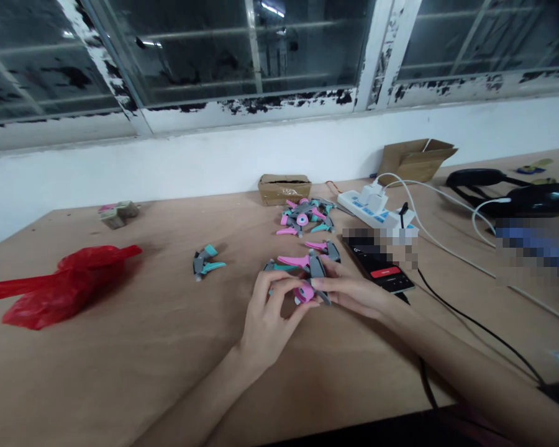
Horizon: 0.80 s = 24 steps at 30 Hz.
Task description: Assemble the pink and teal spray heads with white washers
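Both hands meet over the table around a small grey tool point(315, 266) with a pink lever and a round pink knob. My left hand point(268, 320) pinches it at the pink knob, fingers bent. From the other side, my right hand point(354, 292) grips the grey body, its thumb near the knob. Just behind the hands lie a teal-levered tool point(284, 267) and another pink-levered one point(323, 247), both partly hidden. A similar teal and grey tool point(205, 262) lies alone to the left. Farther back is a pile of several such tools point(305, 216).
A red plastic bag point(69, 288) and small blocks point(118, 214) lie left. At the back stand a small carton point(284, 190) and an open cardboard box point(414, 162). Right are a phone point(377, 261), a power strip point(372, 214) and trailing cables.
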### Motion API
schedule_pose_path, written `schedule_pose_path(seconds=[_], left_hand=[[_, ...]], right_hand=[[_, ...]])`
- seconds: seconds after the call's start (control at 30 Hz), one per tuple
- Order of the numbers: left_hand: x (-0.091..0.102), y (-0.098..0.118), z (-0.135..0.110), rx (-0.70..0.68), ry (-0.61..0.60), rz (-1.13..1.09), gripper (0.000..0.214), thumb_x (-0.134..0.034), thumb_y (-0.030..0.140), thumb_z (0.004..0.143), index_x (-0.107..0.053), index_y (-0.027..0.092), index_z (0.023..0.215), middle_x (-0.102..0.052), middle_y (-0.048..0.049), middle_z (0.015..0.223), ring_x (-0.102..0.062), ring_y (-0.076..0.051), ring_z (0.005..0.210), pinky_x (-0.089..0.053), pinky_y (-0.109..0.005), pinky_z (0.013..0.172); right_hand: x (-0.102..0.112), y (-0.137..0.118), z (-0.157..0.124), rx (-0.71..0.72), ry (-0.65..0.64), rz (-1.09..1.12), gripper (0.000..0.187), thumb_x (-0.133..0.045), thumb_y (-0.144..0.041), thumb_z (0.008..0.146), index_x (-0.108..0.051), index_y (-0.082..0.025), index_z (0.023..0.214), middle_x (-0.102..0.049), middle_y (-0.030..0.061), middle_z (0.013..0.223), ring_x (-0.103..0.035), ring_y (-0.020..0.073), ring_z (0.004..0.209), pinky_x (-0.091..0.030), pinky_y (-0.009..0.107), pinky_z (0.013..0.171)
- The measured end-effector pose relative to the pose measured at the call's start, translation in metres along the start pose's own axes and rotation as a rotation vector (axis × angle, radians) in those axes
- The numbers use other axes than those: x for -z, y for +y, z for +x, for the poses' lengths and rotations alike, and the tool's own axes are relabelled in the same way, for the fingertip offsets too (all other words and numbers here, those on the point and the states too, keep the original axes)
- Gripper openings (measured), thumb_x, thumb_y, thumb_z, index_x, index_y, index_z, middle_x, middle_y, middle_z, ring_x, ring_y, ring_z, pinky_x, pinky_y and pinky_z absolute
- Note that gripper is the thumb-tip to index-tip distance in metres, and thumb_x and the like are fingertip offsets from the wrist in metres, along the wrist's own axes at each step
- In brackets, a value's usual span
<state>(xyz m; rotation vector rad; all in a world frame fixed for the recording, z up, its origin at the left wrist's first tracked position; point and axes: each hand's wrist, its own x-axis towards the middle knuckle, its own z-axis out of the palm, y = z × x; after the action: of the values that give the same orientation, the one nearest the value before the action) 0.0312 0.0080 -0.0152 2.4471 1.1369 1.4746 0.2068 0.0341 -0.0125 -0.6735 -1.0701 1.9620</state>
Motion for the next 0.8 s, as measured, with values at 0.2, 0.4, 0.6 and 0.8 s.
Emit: schedule_pose_path(seconds=[0.2, 0.4, 0.6, 0.8], left_hand=[[-0.0009, -0.0003, -0.0018, -0.016, 0.069, -0.048, 0.039, -0.077, 0.031, 0.065, -0.048, 0.018, 0.089, -0.051, -0.0022, 0.089, -0.055, -0.015, 0.079, -0.05, -0.029, 0.068], [0.0016, 0.001, -0.0031, -0.021, -0.06, -0.058, 0.02, -0.065, 0.027, 0.078, -0.054, 0.019, 0.093, -0.05, -0.0038, 0.093, -0.055, -0.016, 0.083, -0.05, -0.03, 0.071], [0.0002, -0.0019, -0.0052, -0.072, -0.033, 0.004, 0.016, -0.055, 0.012, 0.084, -0.062, 0.022, 0.095, -0.053, -0.0038, 0.094, -0.057, -0.015, 0.084, -0.051, -0.027, 0.069], [0.0005, -0.007, -0.0082, -0.134, -0.037, 0.08, 0.027, -0.055, 0.008, 0.083, -0.063, 0.026, 0.101, -0.054, -0.0033, 0.095, -0.058, -0.014, 0.085, -0.053, -0.027, 0.068]], right_hand=[[-0.0063, 0.0067, -0.0022, -0.079, -0.026, 0.145, 0.031, -0.073, -0.023, 0.071, -0.061, -0.016, 0.099, -0.065, 0.0012, 0.081, -0.063, 0.0109, 0.076, -0.052, 0.021, 0.066], [-0.0026, 0.01, -0.0018, -0.136, -0.077, 0.202, 0.023, -0.069, -0.03, 0.076, -0.061, -0.015, 0.092, -0.063, 0.0006, 0.077, -0.061, 0.0084, 0.063, -0.052, 0.02, 0.056], [0.0001, 0.0101, -0.0027, -0.138, -0.102, 0.158, 0.018, -0.063, -0.031, 0.081, -0.06, -0.014, 0.087, -0.06, -0.0009, 0.069, -0.058, 0.0071, 0.056, -0.052, 0.021, 0.055], [-0.0014, 0.0098, -0.002, -0.141, -0.051, 0.21, 0.021, -0.069, -0.032, 0.076, -0.06, -0.015, 0.083, -0.06, -0.0018, 0.067, -0.058, 0.0064, 0.056, -0.053, 0.019, 0.053]])
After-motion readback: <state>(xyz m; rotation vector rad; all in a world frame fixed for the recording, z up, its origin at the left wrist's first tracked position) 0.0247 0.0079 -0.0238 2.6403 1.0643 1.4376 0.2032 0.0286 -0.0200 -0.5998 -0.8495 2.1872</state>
